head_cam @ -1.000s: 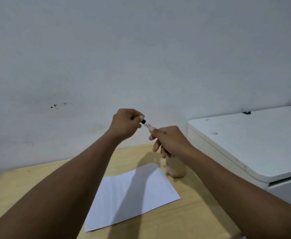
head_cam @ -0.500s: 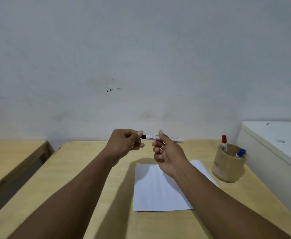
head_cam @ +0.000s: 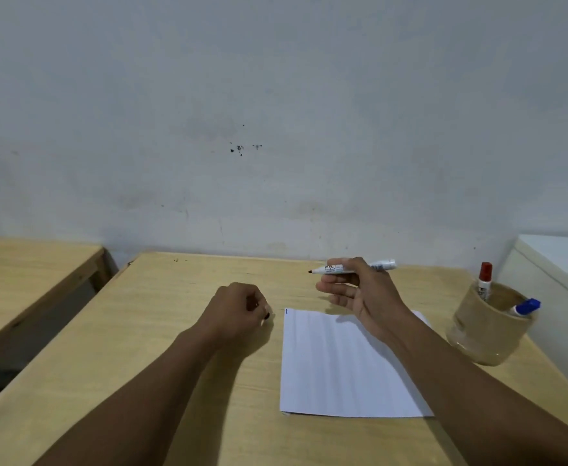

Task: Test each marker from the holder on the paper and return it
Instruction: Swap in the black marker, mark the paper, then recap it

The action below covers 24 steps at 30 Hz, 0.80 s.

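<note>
Pale wooden tabletop [head_cam: 141, 348] fills the lower half of the frame, and we see a white sheet of paper [head_cam: 339, 368] lying flat on it, right of centre. Near the sheet's upper left corner sits one short dark stroke [head_cam: 286, 311].

Our right hand [head_cam: 360, 294] hangs above the far edge of the paper, a little right of the frame's middle. It holds a white-barrelled marker with a black tip [head_cam: 353, 266], uncapped, pinched under the thumb while the other fingers stretch loosely leftward. The marker lies nearly level, tip pointing left, tail end poking out to the right of the hand, clear of the paper.

Our left hand [head_cam: 239, 311] is curled into a loose fist just left of the sheet's upper corner, low over the tabletop. A small black piece, seemingly the marker's cap [head_cam: 266, 316], peeks out at the fingertips; we cannot tell how firmly it is gripped.

At the right edge of the frame stands a round tan holder [head_cam: 487, 331] on the table. It contains a red-capped marker [head_cam: 485, 279] standing upright and a blue-capped marker [head_cam: 526, 307] leaning right. Beyond it a white cabinet top [head_cam: 558, 257] meets the grey wall [head_cam: 276, 112].
</note>
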Each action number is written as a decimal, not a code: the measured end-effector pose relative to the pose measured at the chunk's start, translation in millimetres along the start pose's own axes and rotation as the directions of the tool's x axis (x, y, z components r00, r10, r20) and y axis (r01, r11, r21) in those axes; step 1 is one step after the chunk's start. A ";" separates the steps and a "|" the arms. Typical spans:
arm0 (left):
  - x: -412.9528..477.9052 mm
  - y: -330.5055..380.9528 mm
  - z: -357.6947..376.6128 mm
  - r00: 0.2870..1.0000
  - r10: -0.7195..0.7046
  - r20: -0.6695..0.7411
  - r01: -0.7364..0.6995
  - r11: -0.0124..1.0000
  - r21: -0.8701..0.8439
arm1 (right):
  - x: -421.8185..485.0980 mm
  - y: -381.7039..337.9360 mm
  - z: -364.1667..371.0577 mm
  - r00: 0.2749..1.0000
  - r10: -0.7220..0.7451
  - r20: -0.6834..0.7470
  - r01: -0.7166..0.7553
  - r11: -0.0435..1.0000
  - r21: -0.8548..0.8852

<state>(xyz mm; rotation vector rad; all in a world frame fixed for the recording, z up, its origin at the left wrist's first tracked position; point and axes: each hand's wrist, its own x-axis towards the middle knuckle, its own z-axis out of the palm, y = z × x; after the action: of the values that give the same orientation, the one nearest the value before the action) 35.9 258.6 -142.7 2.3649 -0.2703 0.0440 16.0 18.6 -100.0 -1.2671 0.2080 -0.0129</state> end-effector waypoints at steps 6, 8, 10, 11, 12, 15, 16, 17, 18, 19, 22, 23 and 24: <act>-8.3 4.5 18.5 1.000 0.001 0.001 -0.001 0.992 0.127 | 11.4 37.6 17.2 0.996 -0.060 -0.062 0.043 0.967 -0.250; -8.6 2.0 23.9 0.999 0.024 -0.041 -0.018 0.991 0.134 | 11.9 44.9 20.5 0.997 -0.060 -0.053 0.043 0.963 -0.268; -6.7 -2.6 28.8 0.996 0.044 -0.076 -0.036 0.993 0.114 | 13.0 50.9 21.2 0.997 -0.067 -0.040 0.054 0.960 -0.275; -5.2 -5.4 31.3 0.995 0.048 -0.084 -0.040 0.995 0.094 | 14.0 53.7 20.4 0.997 -0.069 -0.032 0.057 0.957 -0.284; -3.7 -7.3 33.2 0.995 0.044 -0.086 -0.037 0.996 0.078 | 14.6 56.1 19.4 0.997 -0.071 -0.023 0.060 0.953 -0.296; 0.0 -10.6 36.6 0.997 0.052 -0.062 -0.044 0.991 0.123 | 16.3 62.3 16.2 0.996 -0.090 0.000 0.084 0.936 -0.342; 0.6 -12.1 37.2 0.997 0.061 -0.054 -0.053 0.989 0.140 | 16.4 64.1 15.8 0.995 -0.100 0.007 0.095 0.927 -0.363; 0.8 -13.0 37.1 0.997 0.065 -0.047 -0.058 0.988 0.144 | 16.6 66.1 15.6 0.994 -0.111 0.012 0.107 0.916 -0.387; 1.2 -14.1 37.1 0.997 0.067 -0.042 -0.061 0.988 0.139 | 16.8 68.1 15.4 0.992 -0.123 0.017 0.119 0.905 -0.409; 1.4 -15.0 37.1 0.997 0.068 -0.037 -0.062 0.989 0.135 | 16.8 70.1 15.2 0.990 -0.137 0.022 0.133 0.894 -0.428; 2.2 -16.3 37.4 0.997 0.068 -0.035 -0.063 0.990 0.124 | 16.5 74.3 14.4 0.983 -0.179 0.035 0.174 0.859 -0.482; 2.4 -16.2 37.4 0.997 0.065 -0.035 -0.060 0.991 0.119 | 16.2 74.8 14.4 0.980 -0.193 0.042 0.188 0.844 -0.503; 2.8 -16.3 37.5 0.997 0.062 -0.035 -0.058 0.992 0.115 | 15.8 75.1 14.5 0.978 -0.204 0.047 0.198 0.831 -0.520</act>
<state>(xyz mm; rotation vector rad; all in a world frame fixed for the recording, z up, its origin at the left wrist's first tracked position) 40.3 243.7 -180.6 2.4661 -0.3280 0.1367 26.0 53.0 -169.4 -1.8334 0.0847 -0.1550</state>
